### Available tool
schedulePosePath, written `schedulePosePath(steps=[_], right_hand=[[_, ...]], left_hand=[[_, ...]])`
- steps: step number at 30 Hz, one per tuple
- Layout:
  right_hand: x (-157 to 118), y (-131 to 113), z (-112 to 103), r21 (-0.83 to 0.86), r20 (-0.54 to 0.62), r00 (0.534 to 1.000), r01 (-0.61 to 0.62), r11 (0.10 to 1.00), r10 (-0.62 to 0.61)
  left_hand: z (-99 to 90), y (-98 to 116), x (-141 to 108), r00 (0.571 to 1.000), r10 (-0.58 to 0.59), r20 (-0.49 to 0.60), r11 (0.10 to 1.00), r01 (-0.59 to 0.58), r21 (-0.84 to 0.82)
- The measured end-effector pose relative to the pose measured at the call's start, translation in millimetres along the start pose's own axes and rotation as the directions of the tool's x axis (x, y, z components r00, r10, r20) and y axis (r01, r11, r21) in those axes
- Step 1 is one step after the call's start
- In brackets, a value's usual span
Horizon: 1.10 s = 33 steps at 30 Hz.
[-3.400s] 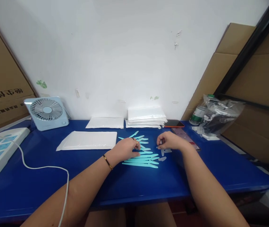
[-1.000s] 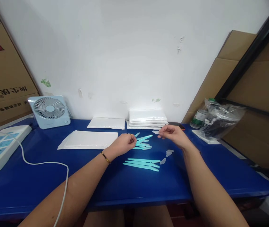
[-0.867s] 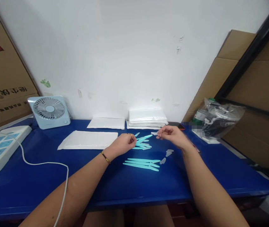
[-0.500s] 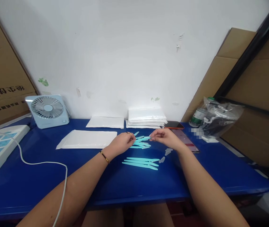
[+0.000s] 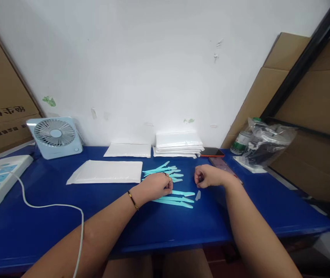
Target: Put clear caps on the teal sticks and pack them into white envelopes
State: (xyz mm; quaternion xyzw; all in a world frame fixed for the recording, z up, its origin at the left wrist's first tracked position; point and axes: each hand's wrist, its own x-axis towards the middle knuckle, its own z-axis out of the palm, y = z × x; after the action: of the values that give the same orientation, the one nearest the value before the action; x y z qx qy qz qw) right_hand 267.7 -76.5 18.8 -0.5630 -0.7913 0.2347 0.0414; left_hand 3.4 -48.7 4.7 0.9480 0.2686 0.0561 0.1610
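My left hand [image 5: 160,186] is closed at the handle of the uppermost turquoise eyebrow razor [image 5: 186,193] in the near row, its fingertips pinched there. Two more razors [image 5: 179,203] lie just below it, blades to the right. Behind this hand is a loose, fanned-out pile of similar razors [image 5: 165,170], partly covered by it. My right hand [image 5: 208,176] is curled closed above the table, right of the pile; whatever its fingertips hold is hidden. One small translucent blade cap [image 5: 198,195] rests below it, beside the razor tips.
A white padded packet [image 5: 107,172] lies left of the pile, another [image 5: 128,150] behind it, near a stack of packets [image 5: 179,143]. Phones [image 5: 212,152], a bagged item [image 5: 266,144] and a bottle stand right. A fan [image 5: 55,135], power strip [image 5: 5,177] and white cable [image 5: 51,206] are left.
My left hand has left the pile and come nearer, to the razor row. My right hand has moved right and nearer, away from the razor tip, over where other loose caps lay.
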Motion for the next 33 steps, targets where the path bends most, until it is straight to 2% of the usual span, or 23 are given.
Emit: schedulePosePath(steps=[4, 6, 10, 15, 20, 27, 33], right_hand=[[3, -11, 1, 0.105, -0.166, 0.986, 0.041, 0.994, -0.023], [2, -14, 0, 0.245, -0.213, 0.977, 0.057, 0.968, -0.003], [-1, -17, -3, 0.449, -0.207, 0.978, 0.094, 0.889, 0.001], [3, -15, -2, 0.525, -0.307, 0.952, 0.171, 0.834, -0.001], [9, -13, 3, 0.566, -0.295, 0.956, 0.173, 0.806, 0.002], [10, -14, 4, 0.56, -0.288, 0.957, 0.154, 0.814, 0.017], [24, -22, 20, 0.582, -0.256, 0.966, 0.174, 0.794, -0.024]], left_hand=[[-1.3, -6, -1, 0.994, -0.058, -0.097, 0.997, 0.064, 0.053], [-4.2, -11, -2, 0.986, -0.103, -0.13, 0.994, 0.098, -0.041], [-10.2, -19, -5, 0.975, -0.159, -0.156, 0.944, 0.104, -0.314], [-11.4, -25, -4, 0.959, -0.189, -0.211, 0.936, 0.111, -0.335], [-10.0, -27, -3, 0.96, -0.18, -0.213, 0.934, 0.099, -0.343], [-13.7, -23, -4, 0.959, -0.159, -0.236, 0.961, 0.095, -0.261], [-12.3, -12, -3, 0.962, -0.091, -0.257, 0.978, 0.038, -0.203]])
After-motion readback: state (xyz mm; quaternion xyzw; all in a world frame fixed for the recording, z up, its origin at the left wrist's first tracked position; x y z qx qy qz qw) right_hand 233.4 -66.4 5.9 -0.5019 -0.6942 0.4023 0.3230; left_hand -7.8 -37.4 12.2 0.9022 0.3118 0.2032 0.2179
